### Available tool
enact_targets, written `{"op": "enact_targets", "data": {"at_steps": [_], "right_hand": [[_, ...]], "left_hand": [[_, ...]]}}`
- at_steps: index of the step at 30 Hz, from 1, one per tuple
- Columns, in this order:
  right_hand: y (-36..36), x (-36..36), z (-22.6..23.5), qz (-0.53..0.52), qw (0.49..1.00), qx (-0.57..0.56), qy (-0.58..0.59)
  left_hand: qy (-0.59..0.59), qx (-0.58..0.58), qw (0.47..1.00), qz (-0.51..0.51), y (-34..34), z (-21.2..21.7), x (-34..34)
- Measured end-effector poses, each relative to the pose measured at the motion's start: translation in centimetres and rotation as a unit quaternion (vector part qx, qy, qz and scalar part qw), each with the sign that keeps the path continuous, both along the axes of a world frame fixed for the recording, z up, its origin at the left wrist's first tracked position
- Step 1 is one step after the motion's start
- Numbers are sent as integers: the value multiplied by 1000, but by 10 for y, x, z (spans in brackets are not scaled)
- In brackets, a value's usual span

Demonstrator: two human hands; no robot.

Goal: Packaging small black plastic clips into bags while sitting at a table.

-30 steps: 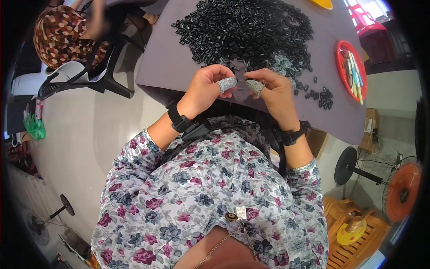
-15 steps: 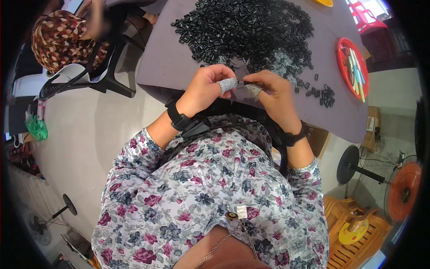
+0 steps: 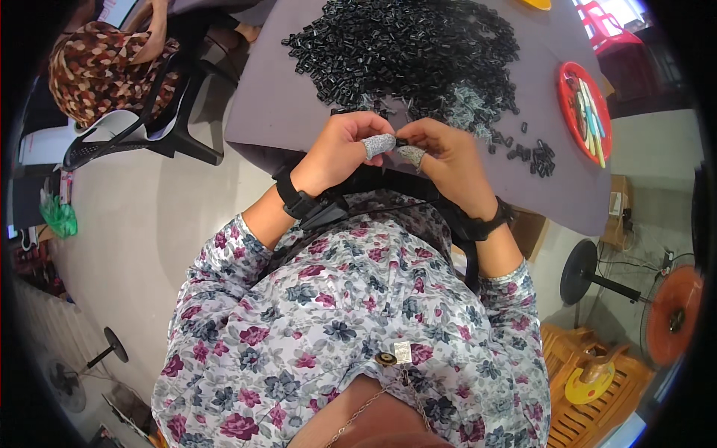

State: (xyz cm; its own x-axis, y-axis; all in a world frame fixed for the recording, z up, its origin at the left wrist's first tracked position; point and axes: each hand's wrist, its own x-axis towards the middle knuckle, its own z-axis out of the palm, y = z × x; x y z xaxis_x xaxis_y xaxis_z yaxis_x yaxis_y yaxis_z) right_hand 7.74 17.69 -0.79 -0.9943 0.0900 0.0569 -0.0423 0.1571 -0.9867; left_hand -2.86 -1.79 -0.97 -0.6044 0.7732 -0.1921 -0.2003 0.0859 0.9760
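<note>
My left hand [image 3: 340, 149] and my right hand [image 3: 452, 160] meet just over the near edge of the table, each closed in a pinch. Both thumbs wear grey knitted covers. A small black tubular piece [image 3: 402, 142] sits between my right thumb and fingers, its end against my left fingertips. Whatever my left fingers pinch is too small and covered to make out. Beyond my hands spreads a large pile of small black pieces [image 3: 403, 52], with a patch of clear, greyish small pieces [image 3: 469, 107] at its near right.
A grey-covered table [image 3: 261, 97] carries the pile. On its right, a red tray [image 3: 565, 112] holds several slim-handled tools; a small group of black pieces [image 3: 541, 158] lies nearer. A person in a patterned top [image 3: 97, 71] sits at left by a black chair [image 3: 198, 145]. Fans [image 3: 672, 317] stand at both sides.
My right hand has moved slightly left, bringing its fingertips against my left ones. The black piece now shows between them, where a narrow gap was before.
</note>
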Motion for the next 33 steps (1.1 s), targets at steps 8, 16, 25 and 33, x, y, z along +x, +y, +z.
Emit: {"op": "enact_targets", "data": {"at_steps": [8,16,25,33], "right_hand": [[-3,-1,-11,18,1000,-12,12],[-8,3,-11,16,999,29,12],[-14,0,-14,5,975,174,137],[-14,4,-6,-24,947,268,173]], "left_hand": [[2,-9,1000,-14,-3,1,-7],[-19,-2,1000,10,-3,-2,-5],[-32,-4,999,20,0,5,-4],[-10,-23,1000,-7,1,2,-6]]}}
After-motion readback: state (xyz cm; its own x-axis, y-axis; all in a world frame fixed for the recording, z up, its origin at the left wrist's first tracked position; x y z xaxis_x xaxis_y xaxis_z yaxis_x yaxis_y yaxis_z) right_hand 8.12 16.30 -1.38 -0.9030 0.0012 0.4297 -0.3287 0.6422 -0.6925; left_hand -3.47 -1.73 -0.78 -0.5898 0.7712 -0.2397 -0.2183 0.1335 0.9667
